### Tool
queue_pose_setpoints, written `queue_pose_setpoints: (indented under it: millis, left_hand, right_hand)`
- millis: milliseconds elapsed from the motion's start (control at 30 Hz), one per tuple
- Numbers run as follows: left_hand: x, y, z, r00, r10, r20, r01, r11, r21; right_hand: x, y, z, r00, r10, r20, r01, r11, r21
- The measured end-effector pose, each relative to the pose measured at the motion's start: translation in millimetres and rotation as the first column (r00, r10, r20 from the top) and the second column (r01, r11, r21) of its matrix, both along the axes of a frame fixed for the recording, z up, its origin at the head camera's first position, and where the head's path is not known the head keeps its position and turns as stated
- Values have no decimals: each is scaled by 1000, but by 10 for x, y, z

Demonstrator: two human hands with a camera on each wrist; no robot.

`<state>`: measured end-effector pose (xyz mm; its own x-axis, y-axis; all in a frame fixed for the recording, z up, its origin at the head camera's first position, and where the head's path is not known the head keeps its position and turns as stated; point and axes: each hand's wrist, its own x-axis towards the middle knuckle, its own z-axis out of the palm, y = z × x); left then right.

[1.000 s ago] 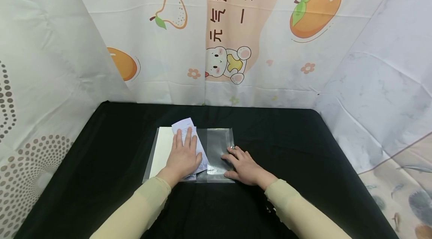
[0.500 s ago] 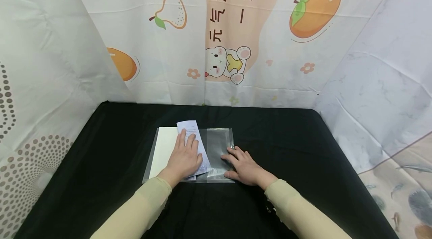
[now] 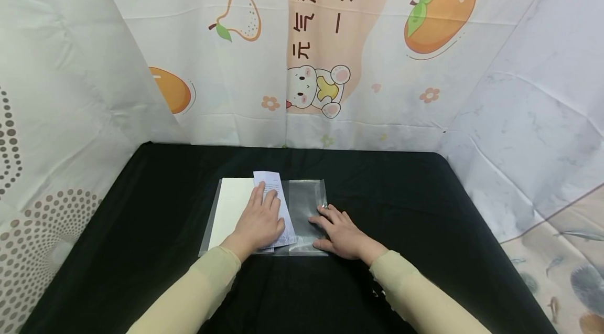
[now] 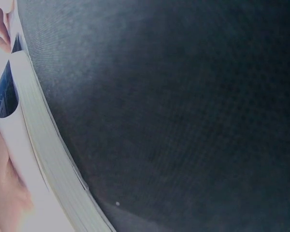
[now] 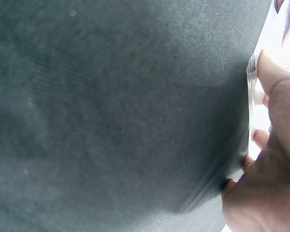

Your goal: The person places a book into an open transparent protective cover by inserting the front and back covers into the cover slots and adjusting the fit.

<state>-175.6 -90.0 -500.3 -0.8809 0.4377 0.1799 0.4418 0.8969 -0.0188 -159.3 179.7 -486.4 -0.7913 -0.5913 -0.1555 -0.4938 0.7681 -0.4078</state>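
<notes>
A thick book (image 3: 232, 203) lies with a blank cream page up; its page block (image 4: 43, 130) shows edge-on in the left wrist view. Over its right side slants a printed white leaf (image 3: 269, 178), which looks curled over with dark blue inside in the left wrist view. My left hand (image 3: 257, 223) rests on this leaf with extended fingers. A clear plastic book cover (image 3: 302, 205) spreads under the book and out to the right. On its right edge lies my right hand (image 3: 342, 234), fingers spread; the thumb touches the edge in the right wrist view.
A black cloth (image 3: 401, 192) covers the table under everything. Behind it hangs a white curtain (image 3: 368, 129) with fruit prints, and pale curtains (image 3: 71, 87) close off both sides.
The printed leaf has slid to the right and straightened somewhat under my left hand, which has shifted slightly right with it. My right hand stays in place.
</notes>
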Motion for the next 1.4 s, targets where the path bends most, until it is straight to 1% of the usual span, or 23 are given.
queue_pose_setpoints:
  millis: [133,300,367,533,600,733,833,900,967,1233,1300,1400]
  left_hand:
    - [-20,-11,-29,1000,-22,-7,22,1000,-3]
    - [-15,-17,-8,999,-54,-7,54,999,0]
    - [-7,-19,10,998,-66,-11,66,998,1]
    - [4,-27,32,995,-95,-25,95,995,6]
    - [8,-26,48,995,-97,-18,97,995,-9]
    - [-3,-36,40,994,-107,3,107,994,-31]
    - [-3,-44,40,993,-115,-2,115,992,-56]
    - [6,-44,60,993,-119,-6,118,990,-74]
    - [15,-47,74,992,-126,-17,125,989,-76]
    - [-1,-68,55,986,-169,-13,169,985,-21]
    - [0,-76,58,984,-179,-13,178,984,-19]
    - [-2,-90,48,982,-189,6,189,982,-26]
  right_hand:
    - [13,-12,33,1000,-3,2,3,1000,0]
    - [22,-15,61,1000,9,-9,-10,1000,-24]
    - [21,-12,52,1000,13,-15,-13,1000,-26]
    - [9,-4,8,1000,1,-2,-1,1000,-10]
    - [1,-2,-7,1000,-4,8,4,1000,-10]
    - [-11,5,-28,1000,-6,9,6,1000,-3]
    - [-18,10,-42,1000,-3,2,3,1000,-1]
    - [-23,14,-52,1000,-1,1,1,1000,-5]
    - [-33,23,-75,1000,2,-1,-2,1000,-3]
    - [-40,35,-106,1000,5,-4,-5,1000,-13]
    - [-43,33,-113,1000,2,-7,-2,1000,-8]
    - [-48,28,-119,1000,-3,-9,3,1000,-3]
